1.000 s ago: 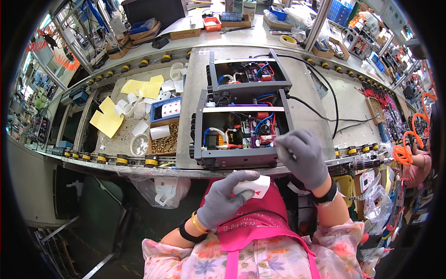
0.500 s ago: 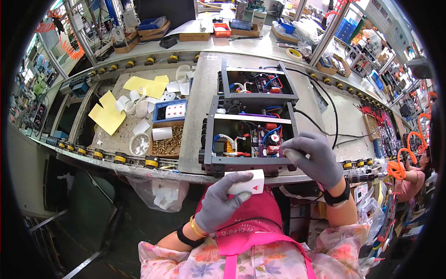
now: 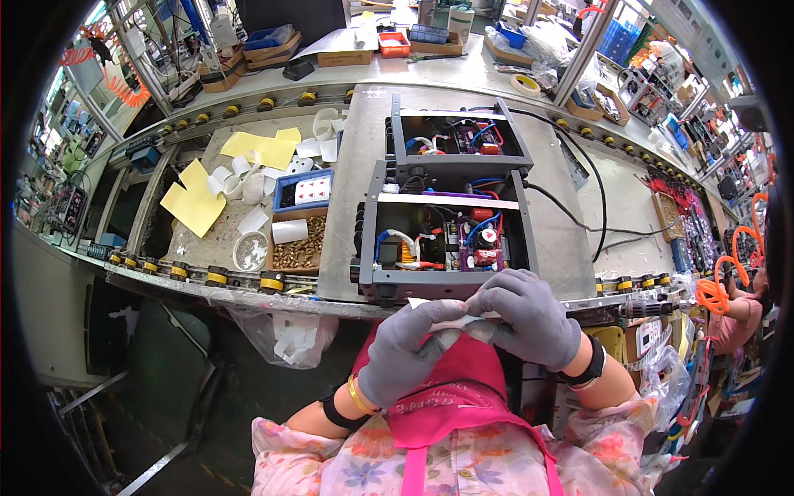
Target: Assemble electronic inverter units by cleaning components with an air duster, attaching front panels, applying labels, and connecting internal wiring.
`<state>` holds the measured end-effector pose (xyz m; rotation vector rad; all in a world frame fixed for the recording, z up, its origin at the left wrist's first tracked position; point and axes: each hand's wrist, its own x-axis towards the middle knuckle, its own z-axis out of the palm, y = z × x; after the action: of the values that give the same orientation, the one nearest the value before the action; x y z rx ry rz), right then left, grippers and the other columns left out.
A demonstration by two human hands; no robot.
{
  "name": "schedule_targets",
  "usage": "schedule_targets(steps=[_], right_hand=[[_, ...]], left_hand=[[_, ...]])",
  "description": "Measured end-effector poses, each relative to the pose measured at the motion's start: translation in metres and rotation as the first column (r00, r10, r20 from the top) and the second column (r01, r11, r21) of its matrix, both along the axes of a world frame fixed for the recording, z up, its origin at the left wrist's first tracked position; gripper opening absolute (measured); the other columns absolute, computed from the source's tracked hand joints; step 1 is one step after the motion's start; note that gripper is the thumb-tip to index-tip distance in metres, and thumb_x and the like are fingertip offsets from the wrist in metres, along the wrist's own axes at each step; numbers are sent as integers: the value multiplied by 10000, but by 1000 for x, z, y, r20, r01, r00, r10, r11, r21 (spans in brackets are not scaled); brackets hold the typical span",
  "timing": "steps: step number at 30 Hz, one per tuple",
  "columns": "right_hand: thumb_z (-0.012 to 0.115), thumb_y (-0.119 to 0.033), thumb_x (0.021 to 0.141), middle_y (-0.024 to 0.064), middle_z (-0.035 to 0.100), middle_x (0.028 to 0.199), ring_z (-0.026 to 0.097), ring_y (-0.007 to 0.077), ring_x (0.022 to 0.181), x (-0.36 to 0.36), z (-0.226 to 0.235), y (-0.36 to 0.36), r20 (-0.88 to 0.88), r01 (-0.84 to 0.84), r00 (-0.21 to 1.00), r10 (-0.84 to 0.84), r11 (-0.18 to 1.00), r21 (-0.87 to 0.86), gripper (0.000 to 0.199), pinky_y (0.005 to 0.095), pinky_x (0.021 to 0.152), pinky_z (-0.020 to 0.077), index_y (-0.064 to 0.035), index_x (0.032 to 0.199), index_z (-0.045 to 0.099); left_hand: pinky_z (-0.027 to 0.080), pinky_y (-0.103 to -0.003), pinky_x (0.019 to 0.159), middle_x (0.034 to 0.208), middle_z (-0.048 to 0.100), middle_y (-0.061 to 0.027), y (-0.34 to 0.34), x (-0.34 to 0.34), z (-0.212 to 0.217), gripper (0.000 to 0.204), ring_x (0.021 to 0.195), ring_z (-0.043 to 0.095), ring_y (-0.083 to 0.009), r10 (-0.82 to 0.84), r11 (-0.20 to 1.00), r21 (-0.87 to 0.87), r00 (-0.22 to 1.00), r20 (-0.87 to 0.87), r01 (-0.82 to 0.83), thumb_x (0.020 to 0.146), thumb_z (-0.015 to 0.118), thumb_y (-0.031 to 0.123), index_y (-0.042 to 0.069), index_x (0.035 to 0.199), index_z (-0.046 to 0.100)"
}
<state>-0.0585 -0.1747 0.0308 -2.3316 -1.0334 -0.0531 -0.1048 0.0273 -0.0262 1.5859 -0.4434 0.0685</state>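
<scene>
Both my gloved hands meet just in front of the near open-topped dark metal case [image 3: 413,288]. In my left hand [image 3: 405,347] is a small white sheet of labels [image 3: 455,324], held between thumb and fingers. My right hand [image 3: 529,321] has its fingers closed at the sheet's right edge; they hide most of it, and any label in them cannot be seen. Inside the near case are wires, a copper coil and a round white label [image 3: 490,236] with a red triangle. A second similar case [image 3: 463,172] stands behind it.
Left of the cases are a blue bin [image 3: 331,192] with a label sheet, a cardboard box of brass fittings [image 3: 302,250], a round clear dish [image 3: 250,251] and yellow paper [image 3: 194,202]. Black cables [image 3: 600,207] curve off rightward. A plastic bag [image 3: 289,335] hangs below the bench edge.
My right hand has come down and left from the near case to the label sheet. My left hand stays around the same place, with the sheet now tilted flatter.
</scene>
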Motion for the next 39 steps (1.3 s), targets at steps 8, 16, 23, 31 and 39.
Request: schedule_targets(steps=[8,16,23,31,39], right_hand=[[763,-215,714,9,587,786,602,205,743,-7,-3,-2,286,42,958,-22,997,-64,217,358,690,452,-138,814,587],[752,-235,732,16,589,845,597,234,799,-11,4,3,340,115,932,-127,992,54,233,378,720,458,-121,880,613],[734,-254,751,15,588,849,601,229,815,-6,0,2,245,22,969,-20,1000,-6,223,383,748,449,-124,888,615],[746,-201,713,8,572,808,595,208,775,-11,0,-1,301,1,954,12,999,-43,210,363,741,448,-138,824,580],[747,-192,680,-2,585,821,595,201,791,-15,0,0,458,1,889,29,998,-65,186,358,767,465,-138,803,619]], left_hand=[[560,-365,717,957,690,-129,-10,13,5,290,835,680,-306,71,979,148,911,405,-142,795,684,-38,38,1070,631],[551,-307,823,1033,688,-121,-10,2,3,283,927,694,-226,119,986,96,975,190,-139,860,690,42,30,1130,605],[561,-360,754,1009,672,-148,-12,0,2,304,898,686,-306,158,979,91,963,219,-181,823,703,7,30,1108,599],[561,-351,774,998,671,-147,-9,-4,4,281,909,687,-300,132,978,134,972,193,-159,831,700,16,25,1094,599],[516,-307,906,1141,596,-113,-10,-3,-6,415,1046,618,-199,-8,998,-67,987,-158,-2,855,706,51,4,1215,504]])
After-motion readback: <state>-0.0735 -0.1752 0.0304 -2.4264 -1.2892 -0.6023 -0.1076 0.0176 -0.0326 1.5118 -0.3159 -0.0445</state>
